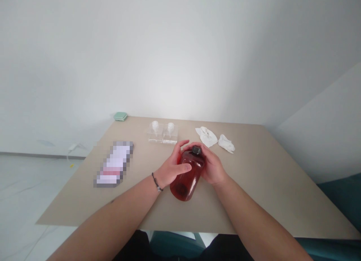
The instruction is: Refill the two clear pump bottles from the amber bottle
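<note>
Mid-tabletop (254, 185), near edge: red translucent plastic bottle (184, 187) held tilted, black cap (196, 150) pointed away.
Left hand (172, 167): closed narrow, fingers laid across bottle body.
Right hand (213, 167): curled around bottle shoulder, just below cap.
Hold: bottle clamped between both hands, apparently so it is kept from rolling. Base contact with tabletop cannot be told.
Far edge: two clear square containers with white pump tops (162, 134) set side by side; two crumpled white tissues (206, 136) placed just beyond right hand.
Far corner: flat green case (120, 116).
Left side: pixelated flat item (113, 164), unidentifiable.
</note>
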A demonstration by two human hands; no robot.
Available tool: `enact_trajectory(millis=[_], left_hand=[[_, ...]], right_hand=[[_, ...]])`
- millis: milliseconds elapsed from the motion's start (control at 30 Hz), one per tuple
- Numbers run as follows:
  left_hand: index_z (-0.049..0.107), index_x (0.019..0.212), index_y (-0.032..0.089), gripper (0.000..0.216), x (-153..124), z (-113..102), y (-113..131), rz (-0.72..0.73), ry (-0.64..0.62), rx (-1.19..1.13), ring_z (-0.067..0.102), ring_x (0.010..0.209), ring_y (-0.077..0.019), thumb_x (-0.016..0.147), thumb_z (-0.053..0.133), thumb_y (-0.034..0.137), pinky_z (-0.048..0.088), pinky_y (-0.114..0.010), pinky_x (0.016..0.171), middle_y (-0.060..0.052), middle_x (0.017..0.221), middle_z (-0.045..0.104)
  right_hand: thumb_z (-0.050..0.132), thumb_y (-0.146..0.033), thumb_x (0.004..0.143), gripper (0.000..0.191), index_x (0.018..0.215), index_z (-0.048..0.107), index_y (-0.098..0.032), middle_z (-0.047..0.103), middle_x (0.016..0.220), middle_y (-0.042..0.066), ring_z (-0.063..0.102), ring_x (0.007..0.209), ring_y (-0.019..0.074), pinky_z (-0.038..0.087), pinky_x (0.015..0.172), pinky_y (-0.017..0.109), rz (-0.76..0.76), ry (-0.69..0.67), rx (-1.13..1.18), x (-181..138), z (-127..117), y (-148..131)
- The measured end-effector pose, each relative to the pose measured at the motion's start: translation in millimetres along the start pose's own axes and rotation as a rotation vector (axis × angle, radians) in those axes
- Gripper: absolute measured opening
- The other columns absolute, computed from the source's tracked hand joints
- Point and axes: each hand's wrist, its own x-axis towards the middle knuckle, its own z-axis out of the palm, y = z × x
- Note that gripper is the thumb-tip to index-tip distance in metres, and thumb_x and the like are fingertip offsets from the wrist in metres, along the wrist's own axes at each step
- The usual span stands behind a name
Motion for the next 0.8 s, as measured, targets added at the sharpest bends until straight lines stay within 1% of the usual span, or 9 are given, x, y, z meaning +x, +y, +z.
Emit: enact_trajectory(millis=[100, 233, 300, 400, 467, 533, 600, 667, 800], left_hand=[[0.040, 0.142, 0.033, 0.088, 0.3, 0.2, 0.4, -0.016, 0.020, 0.011, 0.064, 0.107, -0.0239, 0.069, 0.089, 0.034, 0.050, -0.039, 0.095, -0.005, 0.132, 0.057], [0.045, 0.137, 0.030, 0.079, 0.5, 2.0, 1.0, 0.028, -0.006, 0.001, 0.064, 0.111, -0.0256, 0.071, 0.088, 0.035, 0.051, -0.039, 0.095, -0.006, 0.129, 0.061], [0.044, 0.138, 0.031, 0.080, 0.5, 1.8, 0.8, 0.024, -0.008, -0.005, 0.065, 0.109, -0.0247, 0.071, 0.088, 0.035, 0.052, -0.038, 0.093, -0.005, 0.128, 0.061], [0.041, 0.141, 0.033, 0.087, 0.6, 0.5, 0.1, -0.008, 0.013, -0.004, 0.065, 0.107, -0.0234, 0.069, 0.089, 0.034, 0.052, -0.038, 0.093, -0.005, 0.130, 0.060], [0.041, 0.141, 0.033, 0.087, 0.7, 0.0, -0.2, -0.013, 0.022, -0.005, 0.065, 0.109, -0.0242, 0.069, 0.090, 0.034, 0.051, -0.039, 0.095, -0.005, 0.133, 0.058], [0.043, 0.140, 0.031, 0.084, 0.7, 0.2, -0.3, 0.004, 0.014, -0.010, 0.063, 0.113, -0.0254, 0.069, 0.089, 0.033, 0.051, -0.039, 0.096, -0.006, 0.134, 0.058], [0.043, 0.139, 0.031, 0.082, 0.6, 0.6, -0.1, 0.016, 0.001, -0.011, 0.063, 0.114, -0.0258, 0.071, 0.088, 0.034, 0.052, -0.039, 0.095, -0.006, 0.132, 0.059], [0.042, 0.140, 0.031, 0.082, 0.3, 0.8, 0.1, 0.002, -0.006, -0.012, 0.064, 0.111, -0.0248, 0.072, 0.088, 0.034, 0.052, -0.039, 0.094, -0.006, 0.130, 0.060], [0.041, 0.141, 0.033, 0.087, 0.0, 0.4, 0.5, -0.022, 0.000, -0.015, 0.064, 0.107, -0.0233, 0.070, 0.090, 0.035, 0.051, -0.038, 0.094, -0.005, 0.131, 0.059]], right_hand=[[0.072, -0.052, 0.085, 0.028, 0.096, 0.071, -0.026, 0.076, 0.102, 0.002, 0.069, 0.090, 0.0206, 0.054, 0.087, 0.036, -0.015, -0.012, 0.008, 0.0, -0.8, 1.3], [0.065, -0.056, 0.089, 0.036, 0.105, 0.074, -0.025, 0.075, 0.101, 0.003, 0.069, 0.093, 0.0213, 0.053, 0.092, 0.037, 0.013, 0.001, 0.025, 0.4, -0.3, 1.5], [0.063, -0.053, 0.092, 0.034, 0.102, 0.075, -0.023, 0.075, 0.101, 0.003, 0.069, 0.094, 0.0211, 0.053, 0.092, 0.036, 0.006, 0.011, -0.006, 0.5, 0.0, 1.4], [0.068, -0.053, 0.089, 0.029, 0.094, 0.072, -0.024, 0.075, 0.102, 0.003, 0.068, 0.091, 0.0205, 0.053, 0.089, 0.036, -0.031, 0.012, -0.034, 0.4, -0.1, 1.9], [0.070, -0.058, 0.086, 0.033, 0.095, 0.070, -0.026, 0.075, 0.101, 0.002, 0.068, 0.090, 0.0210, 0.054, 0.089, 0.037, -0.022, 0.010, -0.010, 0.5, -0.2, 1.9], [0.066, -0.062, 0.087, 0.038, 0.099, 0.071, -0.027, 0.075, 0.099, 0.002, 0.069, 0.091, 0.0219, 0.053, 0.092, 0.039, 0.018, 0.016, 0.020, 0.8, -0.3, 1.5], [0.062, -0.059, 0.090, 0.038, 0.101, 0.073, -0.025, 0.074, 0.099, 0.003, 0.068, 0.093, 0.0221, 0.053, 0.094, 0.039, 0.042, 0.024, 0.016, 1.1, -0.2, 0.6], [0.063, -0.053, 0.091, 0.032, 0.098, 0.075, -0.024, 0.074, 0.100, 0.003, 0.068, 0.093, 0.0213, 0.053, 0.093, 0.037, 0.028, 0.020, -0.009, 0.9, 0.0, -0.2], [0.070, -0.053, 0.087, 0.030, 0.092, 0.074, -0.024, 0.075, 0.101, 0.003, 0.068, 0.090, 0.0204, 0.054, 0.088, 0.035, -0.002, 0.006, -0.025, -0.7, 1.3, -2.0]])
